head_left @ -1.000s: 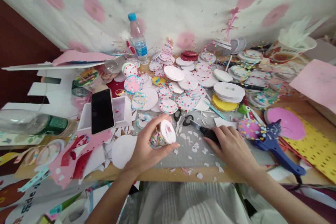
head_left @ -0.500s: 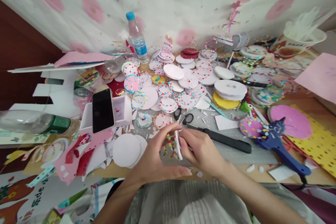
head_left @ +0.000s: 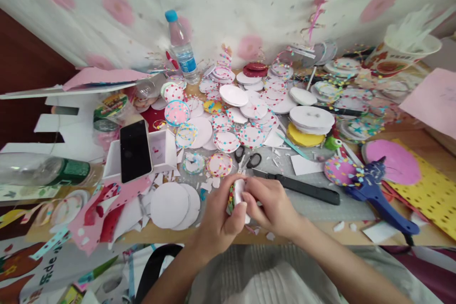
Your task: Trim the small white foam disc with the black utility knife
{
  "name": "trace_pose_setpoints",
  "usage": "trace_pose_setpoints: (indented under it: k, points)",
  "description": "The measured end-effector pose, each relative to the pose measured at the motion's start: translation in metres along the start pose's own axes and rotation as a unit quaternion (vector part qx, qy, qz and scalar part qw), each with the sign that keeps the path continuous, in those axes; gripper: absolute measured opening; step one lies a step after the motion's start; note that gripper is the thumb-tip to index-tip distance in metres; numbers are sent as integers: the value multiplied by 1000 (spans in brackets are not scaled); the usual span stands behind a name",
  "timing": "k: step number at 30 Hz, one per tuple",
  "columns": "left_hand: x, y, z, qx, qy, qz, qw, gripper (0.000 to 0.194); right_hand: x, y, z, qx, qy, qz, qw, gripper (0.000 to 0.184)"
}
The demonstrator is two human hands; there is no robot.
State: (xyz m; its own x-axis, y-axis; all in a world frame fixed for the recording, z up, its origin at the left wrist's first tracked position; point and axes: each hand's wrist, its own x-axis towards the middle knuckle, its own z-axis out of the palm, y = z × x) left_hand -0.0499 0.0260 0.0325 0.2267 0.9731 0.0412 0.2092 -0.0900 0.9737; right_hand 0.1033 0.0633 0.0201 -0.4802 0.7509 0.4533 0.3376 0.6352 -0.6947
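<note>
Both hands meet at the near edge of the table over a small white paper disc (head_left: 238, 192) with a rim of coloured dots. My left hand (head_left: 217, 221) is closed round it from the left, thumb on its lower edge. My right hand (head_left: 271, 206) pinches its right side with bent fingers. Just beyond the hands lie a black utility knife (head_left: 302, 189) and small black-handled scissors (head_left: 248, 158) on a grey cutting mat (head_left: 313, 204).
Many white and decorated paper discs (head_left: 310, 118) cover the table's middle and back. A phone (head_left: 134, 150) rests on a white box at left, beside a lying bottle (head_left: 42, 168). An upright water bottle (head_left: 180, 48) stands at the back. A blue glue gun (head_left: 374, 190) lies right.
My right hand left the black knife on the mat and came to the disc in my left hand. Both hands then drew closer together around it.
</note>
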Motion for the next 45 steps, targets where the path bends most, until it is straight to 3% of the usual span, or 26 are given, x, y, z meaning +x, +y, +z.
trace_pose_setpoints:
  k: [7, 11, 14, 20, 25, 31, 38, 42, 45]
  points:
    - [-3, -6, -1, 9, -9, -32, 999, 43, -7, 10, 14, 33, 10, 8, 999, 28]
    - [-8, -14, -3, -69, -42, -111, 991, 49, -11, 13, 19, 86, 7, 53, 995, 31]
    - [-9, -14, -3, -117, -40, -132, 983, 52, -13, 12, 21, 136, -1, 93, 986, 31]
    - [3, -13, -3, -188, 2, -180, 966, 52, -6, 6, 16, 230, -37, 158, 960, 30]
    - [3, -14, -15, -196, -13, -204, 959, 50, -7, 6, 5, 264, -74, 185, 944, 25]
    - [-9, -3, -30, -67, -49, -136, 987, 46, -15, 1, -5, 226, -86, 192, 951, 7]
    - [-11, 6, -31, 22, -66, -25, 997, 60, -15, -17, -12, 268, -30, 196, 943, 18]
    - [-16, 7, -27, 35, -44, 4, 998, 65, -16, -24, -13, 308, 14, 217, 926, 23]
    - [-18, 7, -23, 36, -33, 4, 999, 66, -16, -25, -12, 298, 45, 208, 931, 20]
